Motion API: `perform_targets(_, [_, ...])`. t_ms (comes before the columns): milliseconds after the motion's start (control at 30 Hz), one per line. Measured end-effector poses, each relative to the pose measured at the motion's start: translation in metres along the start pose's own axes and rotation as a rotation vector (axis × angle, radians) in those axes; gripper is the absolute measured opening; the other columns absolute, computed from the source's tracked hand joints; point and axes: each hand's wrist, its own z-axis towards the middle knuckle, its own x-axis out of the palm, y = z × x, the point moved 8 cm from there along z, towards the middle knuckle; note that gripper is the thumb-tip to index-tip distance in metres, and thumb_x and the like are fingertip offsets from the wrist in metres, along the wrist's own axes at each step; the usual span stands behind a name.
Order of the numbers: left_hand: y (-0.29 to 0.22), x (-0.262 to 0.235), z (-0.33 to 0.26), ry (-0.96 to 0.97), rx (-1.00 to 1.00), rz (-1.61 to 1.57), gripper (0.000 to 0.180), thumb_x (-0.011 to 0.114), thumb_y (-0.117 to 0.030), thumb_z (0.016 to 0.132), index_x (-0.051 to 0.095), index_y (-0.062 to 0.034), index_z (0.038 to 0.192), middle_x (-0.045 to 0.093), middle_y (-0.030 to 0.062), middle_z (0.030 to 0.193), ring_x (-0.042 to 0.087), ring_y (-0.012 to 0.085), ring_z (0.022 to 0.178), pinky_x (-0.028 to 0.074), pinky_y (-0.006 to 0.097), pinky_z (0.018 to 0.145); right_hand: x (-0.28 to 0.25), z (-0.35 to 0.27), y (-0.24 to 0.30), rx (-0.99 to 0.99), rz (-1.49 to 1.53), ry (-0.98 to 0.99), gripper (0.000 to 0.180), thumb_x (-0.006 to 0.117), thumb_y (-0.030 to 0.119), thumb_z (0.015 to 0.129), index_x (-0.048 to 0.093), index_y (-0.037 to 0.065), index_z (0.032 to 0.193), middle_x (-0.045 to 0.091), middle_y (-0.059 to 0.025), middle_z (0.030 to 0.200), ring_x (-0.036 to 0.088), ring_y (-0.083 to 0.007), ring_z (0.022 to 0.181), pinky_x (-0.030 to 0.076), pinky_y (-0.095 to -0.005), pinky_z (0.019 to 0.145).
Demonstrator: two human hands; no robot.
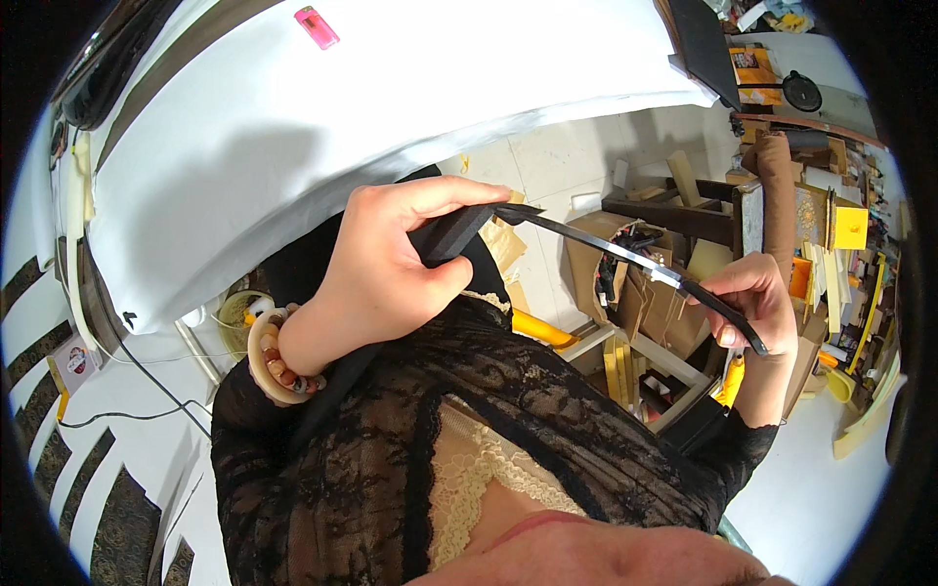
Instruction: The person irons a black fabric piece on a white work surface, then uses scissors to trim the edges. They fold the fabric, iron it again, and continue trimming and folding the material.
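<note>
My left hand (376, 259) is closed around a folded black fabric strip (454, 232), pinched between thumb and fingers. A dark length hangs below that wrist against the black lace clothing. My right hand (760, 298) grips the black end of a long, narrow black-and-silver piece (625, 256). Its shiny middle slants up and left, and its thin dark far end meets the strip at my left fingertips. Whether it is a blade or a taut band, I cannot tell. A beaded bracelet and a pale bangle (262, 361) circle my left wrist.
Ahead stands a white-covered table (410, 68) bearing a small pink object (317, 27). To the right, cardboard boxes (674, 313), wood pieces and a brown roll (777, 195) crowd a frame. A bin (234, 317) and a black cable (137, 415) lie left. Dark patterned pieces (125, 527) are at lower left.
</note>
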Motion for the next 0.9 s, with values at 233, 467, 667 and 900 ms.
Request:
perform_targets(233, [0.002, 0.0, -0.001, 0.006, -0.035, 0.066, 0.053, 0.051, 0.014, 0.069, 0.063, 0.0108, 0.12, 0.069, 0.0175, 0.12, 0.065, 0.0167, 0.111, 0.048, 0.028, 0.1, -0.006, 0.006, 0.018, -0.074, -0.058, 0.024, 0.053, 0.095, 0.012, 0.06, 0.072, -0.009, 0.102, 0.073, -0.0131, 0.084, 0.064, -0.0069, 0.065, 0.048, -0.0176, 0.058])
perform_targets(467, [0.003, -0.001, -0.002, -0.013, -0.041, 0.082, 0.052, 0.052, 0.013, 0.068, 0.064, 0.01, 0.119, 0.071, 0.0159, 0.117, 0.066, 0.0155, 0.108, 0.05, 0.027, 0.098, -0.007, 0.009, 0.03, -0.084, -0.111, 0.054, 0.051, 0.095, 0.011, 0.06, 0.072, -0.011, 0.1, 0.072, -0.0136, 0.082, 0.065, -0.0094, 0.063, 0.049, -0.0184, 0.058])
perform_targets(667, [0.0, -0.001, 0.0, -0.011, 0.006, 0.104, 0.051, 0.054, 0.012, 0.068, 0.065, 0.0094, 0.117, 0.071, 0.0162, 0.116, 0.066, 0.0157, 0.107, 0.05, 0.027, 0.097, -0.012, 0.016, 0.048, 0.013, -0.2, 0.086, 0.049, 0.095, 0.013, 0.061, 0.071, -0.013, 0.095, 0.069, -0.0082, 0.071, 0.063, -0.0077, 0.059, 0.048, -0.0189, 0.053])
perform_targets(900, [-0.001, -0.001, -0.002, -0.02, 0.01, 0.173, 0.05, 0.055, 0.01, 0.068, 0.066, 0.0078, 0.117, 0.072, 0.0159, 0.114, 0.068, 0.016, 0.105, 0.051, 0.027, 0.096, -0.02, 0.026, 0.067, 0.041, -0.306, 0.083, 0.051, 0.095, 0.014, 0.06, 0.071, -0.013, 0.096, 0.067, -0.0065, 0.068, 0.06, -0.0051, 0.057, 0.044, -0.0156, 0.051])
